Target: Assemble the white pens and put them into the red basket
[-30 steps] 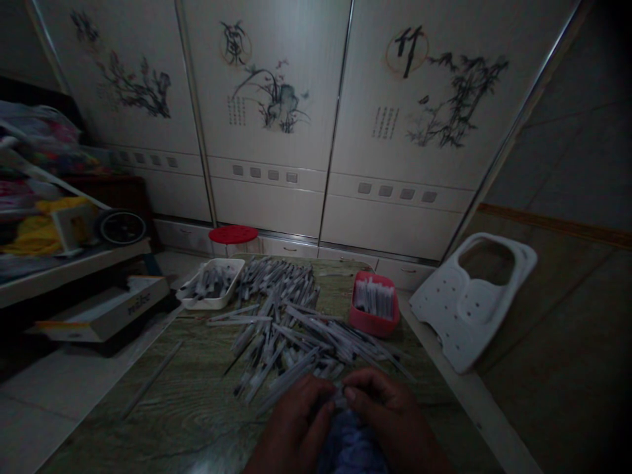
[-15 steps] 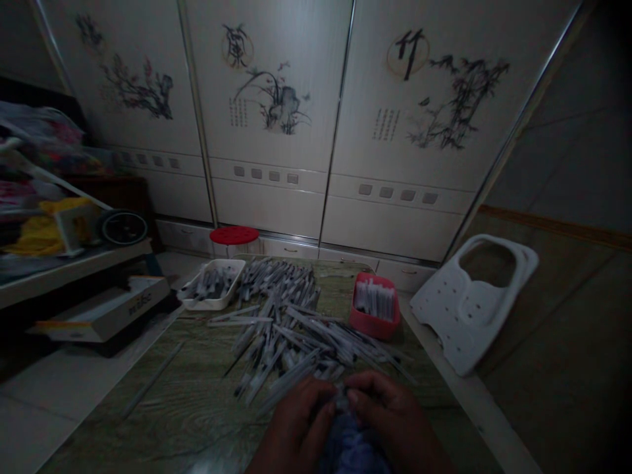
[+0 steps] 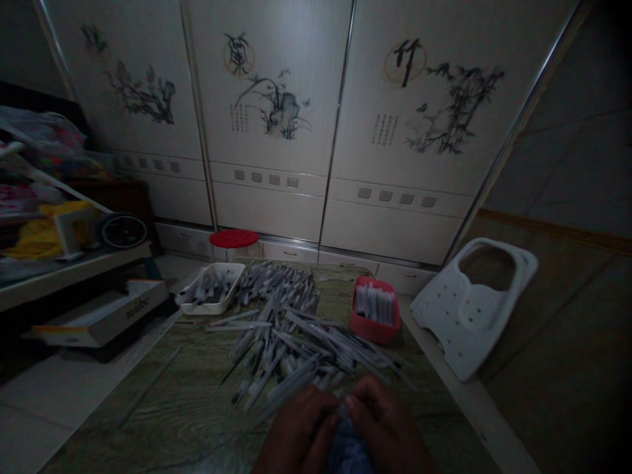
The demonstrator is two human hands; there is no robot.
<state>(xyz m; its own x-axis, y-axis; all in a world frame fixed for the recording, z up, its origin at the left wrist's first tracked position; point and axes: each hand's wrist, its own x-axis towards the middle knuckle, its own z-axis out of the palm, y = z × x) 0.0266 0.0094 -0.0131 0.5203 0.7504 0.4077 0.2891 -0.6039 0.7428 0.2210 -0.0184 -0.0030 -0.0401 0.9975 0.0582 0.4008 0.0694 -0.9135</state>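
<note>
Just nearer than the heap of pens [image 3: 291,336] on the surface [image 3: 172,408], left hand [image 3: 296,438] and right hand [image 3: 390,431] pinch together on one thin piece [image 3: 340,401], likely light, stiff, slippery, best gripped mid-barrel

We are in a room of a home, and it is dim. Behind the tabletop [image 3: 162,408] we see big white wardrobe doors [image 3: 276,131] with ink paintings of plants and bamboo on them. A small red stool [image 3: 234,239] stands on the floor by the doors. On our left a shelf [image 3: 64,266] is piled with clothes and a yellow thing. A flat box [image 3: 99,319] lies under it. A white plastic seat [image 3: 469,309] leans on the wall at our right. The floor has pale tiles. The wooden tabletop is covered with many thin white sticks [image 3: 291,329], and a white tray [image 3: 210,296] and a red tray [image 3: 375,309] hold more. So someone does small hand work at home.
</note>
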